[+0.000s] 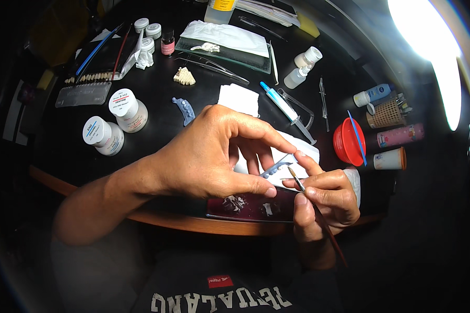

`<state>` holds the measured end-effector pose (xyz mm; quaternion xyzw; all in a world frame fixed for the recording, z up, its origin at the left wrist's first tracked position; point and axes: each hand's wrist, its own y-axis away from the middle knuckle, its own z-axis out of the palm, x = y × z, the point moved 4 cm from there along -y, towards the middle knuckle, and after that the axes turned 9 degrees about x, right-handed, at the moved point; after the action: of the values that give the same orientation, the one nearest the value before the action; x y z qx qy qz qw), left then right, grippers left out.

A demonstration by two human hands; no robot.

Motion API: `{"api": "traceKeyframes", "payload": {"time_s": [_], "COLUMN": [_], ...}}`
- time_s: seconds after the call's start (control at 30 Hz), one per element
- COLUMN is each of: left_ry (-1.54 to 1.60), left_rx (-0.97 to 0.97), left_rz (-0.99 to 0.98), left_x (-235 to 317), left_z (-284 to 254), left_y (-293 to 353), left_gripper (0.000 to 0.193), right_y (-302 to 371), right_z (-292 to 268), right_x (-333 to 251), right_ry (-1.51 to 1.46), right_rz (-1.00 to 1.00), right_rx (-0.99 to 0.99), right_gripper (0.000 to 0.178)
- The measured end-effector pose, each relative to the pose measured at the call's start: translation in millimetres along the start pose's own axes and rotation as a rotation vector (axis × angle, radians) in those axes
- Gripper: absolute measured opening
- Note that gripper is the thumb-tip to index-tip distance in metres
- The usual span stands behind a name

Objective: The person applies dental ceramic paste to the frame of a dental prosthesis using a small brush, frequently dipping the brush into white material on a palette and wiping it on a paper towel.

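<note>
My left hand [206, 148] curves around a small blue-grey dental mould [274, 169] with pale tooth shapes along it. Its index fingertip reaches the mould's upper right end and the thumb is just below; part of the grip is hidden. In my right hand [331, 201] a thin paintbrush [324, 224] with a dark red handle is pinched between thumb and fingers, its bristles pointing at the tooth shapes. The right fingertips lie close to the left index finger. Under both hands is a white tissue [308, 148], beside a dark red plate [219, 208] bearing small pale heaps.
Beyond my left hand lie another blue-grey mould [183, 110] and a toothed cream block [184, 76]. White-capped jars [105, 136] stand left. A blue syringe [284, 107], red bowl [344, 142] and bright lamp [428, 31] are right. Tweezers [214, 67] lie before a glass slab [245, 58].
</note>
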<state>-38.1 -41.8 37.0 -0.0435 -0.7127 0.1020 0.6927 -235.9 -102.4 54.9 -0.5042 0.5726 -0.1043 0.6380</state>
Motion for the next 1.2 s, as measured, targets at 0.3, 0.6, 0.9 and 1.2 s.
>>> {"api": "traceKeyframes", "payload": {"time_s": [0.3,0.6,0.9,1.2], "left_ry": [0.019,0.03,0.077,0.234], "left_rx": [0.005,0.006,0.001,-0.073], "left_rz": [0.028,0.033,0.038,-0.151], "left_x": [0.1,-1.0,-0.3,0.1], "left_z": [0.2,0.7,1.3,2.1], "left_y": [1.1,0.9,0.9,3.7], "left_gripper": [0.05,0.051,0.052,0.053], "right_y": [0.1,-0.4,-0.6,-0.5], "right_z": [1.5,0.7,2.7,3.7], "right_x": [-0.9,-2.3,-3.5,-1.9], "right_ry": [0.0,0.019,0.094,0.074], "right_rz": [0.006,-0.011,0.057,0.049], "right_rx": [-0.01,-0.016,-0.083,-0.075], "right_gripper": [0.026,0.027,0.019,0.019]}}
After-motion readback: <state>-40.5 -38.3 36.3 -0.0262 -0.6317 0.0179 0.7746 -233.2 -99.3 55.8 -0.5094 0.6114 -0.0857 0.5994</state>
